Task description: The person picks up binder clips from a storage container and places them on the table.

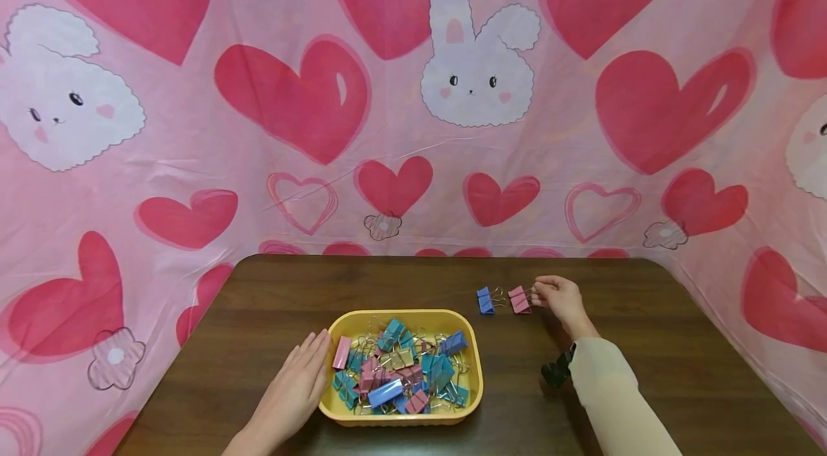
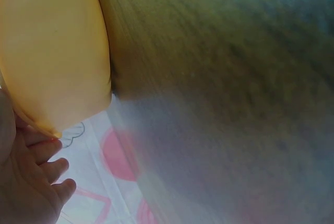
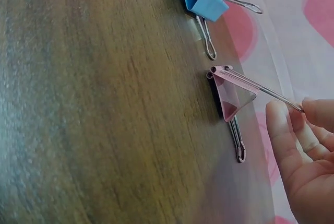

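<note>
My right hand [image 1: 563, 304] pinches a wire handle of the pink binder clip [image 1: 520, 299] between thumb and fingertips. In the right wrist view the pink clip's body stands on the table, its other handle lying along the wood. Just left of it is a blue binder clip [image 1: 486, 301], apart from the hand. My left hand [image 1: 293, 388] rests with straight fingers against the left side of a yellow tray [image 1: 478, 370]. The left wrist view shows its fingers [image 2: 49, 169] beside the tray wall. A heap of pink, teal, blue and gold binder clips [image 1: 388, 393] fills the tray.
The dark wooden table [image 1: 271, 298] ends at a pink cloth [image 1: 388, 140] printed with hearts and rabbits, which hangs behind and at both sides. A dark object [image 1: 557, 371] sits at the right wrist, by the sleeve [image 1: 614, 384].
</note>
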Action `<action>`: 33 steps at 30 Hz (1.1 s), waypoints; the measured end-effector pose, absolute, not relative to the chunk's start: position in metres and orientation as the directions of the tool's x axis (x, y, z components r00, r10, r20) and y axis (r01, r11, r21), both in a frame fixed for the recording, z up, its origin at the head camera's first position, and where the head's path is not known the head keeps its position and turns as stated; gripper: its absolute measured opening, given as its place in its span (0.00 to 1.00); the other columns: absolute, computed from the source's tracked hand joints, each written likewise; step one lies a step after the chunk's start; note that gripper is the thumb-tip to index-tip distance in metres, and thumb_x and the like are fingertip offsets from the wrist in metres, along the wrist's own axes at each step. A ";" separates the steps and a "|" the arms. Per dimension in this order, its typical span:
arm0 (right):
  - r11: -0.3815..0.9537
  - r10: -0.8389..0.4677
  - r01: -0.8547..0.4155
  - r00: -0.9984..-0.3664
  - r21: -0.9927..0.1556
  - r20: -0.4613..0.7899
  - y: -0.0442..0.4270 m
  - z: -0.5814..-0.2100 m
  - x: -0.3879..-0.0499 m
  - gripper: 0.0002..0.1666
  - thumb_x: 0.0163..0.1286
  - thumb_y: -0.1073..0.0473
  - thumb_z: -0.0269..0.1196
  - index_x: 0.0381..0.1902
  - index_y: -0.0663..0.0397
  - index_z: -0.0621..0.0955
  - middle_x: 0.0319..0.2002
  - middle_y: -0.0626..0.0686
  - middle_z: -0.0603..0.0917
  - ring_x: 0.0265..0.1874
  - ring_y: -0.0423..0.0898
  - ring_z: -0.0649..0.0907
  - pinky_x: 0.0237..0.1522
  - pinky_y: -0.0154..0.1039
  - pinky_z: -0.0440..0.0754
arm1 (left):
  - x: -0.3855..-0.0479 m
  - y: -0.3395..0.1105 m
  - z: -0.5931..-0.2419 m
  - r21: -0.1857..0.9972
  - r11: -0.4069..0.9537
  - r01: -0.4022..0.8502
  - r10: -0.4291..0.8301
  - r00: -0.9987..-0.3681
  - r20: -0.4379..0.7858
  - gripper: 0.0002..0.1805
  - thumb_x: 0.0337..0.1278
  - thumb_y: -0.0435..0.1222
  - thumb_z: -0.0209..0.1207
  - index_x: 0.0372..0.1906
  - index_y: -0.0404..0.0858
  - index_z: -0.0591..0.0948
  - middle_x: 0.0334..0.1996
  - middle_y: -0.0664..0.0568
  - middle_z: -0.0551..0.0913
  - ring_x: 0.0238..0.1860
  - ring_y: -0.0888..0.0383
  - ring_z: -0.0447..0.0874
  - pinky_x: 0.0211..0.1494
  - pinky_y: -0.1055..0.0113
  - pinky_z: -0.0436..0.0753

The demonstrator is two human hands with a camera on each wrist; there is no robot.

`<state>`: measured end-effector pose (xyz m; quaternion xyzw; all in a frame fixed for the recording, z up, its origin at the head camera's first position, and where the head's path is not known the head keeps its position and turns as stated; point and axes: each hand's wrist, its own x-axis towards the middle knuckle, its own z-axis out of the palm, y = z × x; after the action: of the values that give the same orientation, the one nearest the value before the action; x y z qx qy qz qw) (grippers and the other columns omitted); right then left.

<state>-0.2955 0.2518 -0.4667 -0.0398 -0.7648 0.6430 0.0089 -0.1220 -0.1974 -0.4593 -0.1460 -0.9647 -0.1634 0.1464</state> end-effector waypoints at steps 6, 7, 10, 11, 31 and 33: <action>0.145 0.091 0.061 -0.995 -0.988 -0.048 0.251 -0.466 -0.294 0.22 0.69 0.68 0.52 0.54 0.83 0.66 0.38 0.66 0.80 0.26 0.39 0.82 0.32 0.33 0.82 | -0.123 -0.197 -0.460 0.272 0.907 0.323 0.231 -0.919 0.320 0.25 0.59 0.34 0.54 0.61 0.28 0.69 0.62 0.41 0.67 0.64 0.45 0.61 0.64 0.48 0.60; 0.136 0.093 0.063 -0.994 -0.989 -0.050 0.251 -0.466 -0.293 0.23 0.69 0.67 0.53 0.55 0.83 0.66 0.37 0.64 0.80 0.26 0.38 0.82 0.33 0.33 0.82 | -0.123 -0.197 -0.460 0.274 0.907 0.321 0.230 -0.920 0.318 0.25 0.59 0.34 0.53 0.61 0.28 0.69 0.62 0.41 0.67 0.64 0.45 0.61 0.64 0.49 0.60; 0.110 0.115 0.061 -0.992 -0.992 -0.049 0.252 -0.464 -0.289 0.24 0.69 0.65 0.54 0.56 0.82 0.66 0.35 0.58 0.81 0.25 0.38 0.82 0.33 0.33 0.82 | -0.123 -0.197 -0.460 0.278 0.904 0.325 0.231 -0.918 0.321 0.25 0.59 0.34 0.53 0.61 0.27 0.69 0.62 0.41 0.67 0.64 0.45 0.61 0.64 0.48 0.60; 0.103 0.125 0.057 -0.991 -0.993 -0.044 0.252 -0.462 -0.288 0.25 0.68 0.65 0.54 0.56 0.81 0.66 0.34 0.56 0.81 0.25 0.38 0.82 0.33 0.34 0.82 | -0.123 -0.197 -0.460 0.278 0.903 0.328 0.233 -0.917 0.324 0.25 0.59 0.34 0.53 0.61 0.27 0.69 0.62 0.41 0.67 0.64 0.44 0.62 0.64 0.48 0.60; 0.087 0.010 -0.061 -0.998 -0.994 0.062 0.194 -0.417 -0.256 0.22 0.68 0.60 0.57 0.53 0.72 0.72 0.30 0.48 0.82 0.24 0.42 0.83 0.26 0.35 0.82 | -0.123 -0.198 -0.461 0.269 0.901 0.339 0.238 -0.907 0.347 0.25 0.59 0.33 0.54 0.61 0.28 0.69 0.62 0.40 0.67 0.63 0.44 0.62 0.62 0.47 0.62; 0.079 -0.032 -0.072 -0.997 -0.994 0.069 0.183 -0.414 -0.251 0.21 0.67 0.61 0.58 0.52 0.72 0.73 0.30 0.50 0.82 0.24 0.43 0.83 0.25 0.34 0.81 | -0.123 -0.198 -0.461 0.271 0.901 0.339 0.236 -0.907 0.349 0.25 0.58 0.32 0.54 0.61 0.28 0.69 0.62 0.40 0.67 0.63 0.44 0.62 0.62 0.47 0.62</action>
<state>-0.2513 0.1830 -0.4143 0.0353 -0.7343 0.6777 0.0147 -0.1229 -0.1981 -0.4612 -0.1494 -0.9624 -0.1650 0.1556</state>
